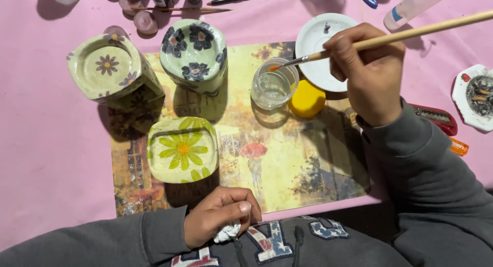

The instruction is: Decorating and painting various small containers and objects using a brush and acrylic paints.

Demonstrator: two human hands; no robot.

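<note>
At far left stand 3 pale green flower-painted ceramic pots (154, 87) on a printed paper mat (287, 164). Low beside them, the left hand (218, 223) is curled tight around a crumpled white tissue (227, 232). Further right, the clear glass water cup (273, 84) receives the orange-tipped bristles of a long wooden paintbrush (390, 37), pinched in the right hand (367, 72) fingers. This looks like rinsing; blotting on the tissue would need a gentle touch. A round yellow lid (306, 99) and white plastic palette dish (321, 46) sit just beside the cup.
</note>
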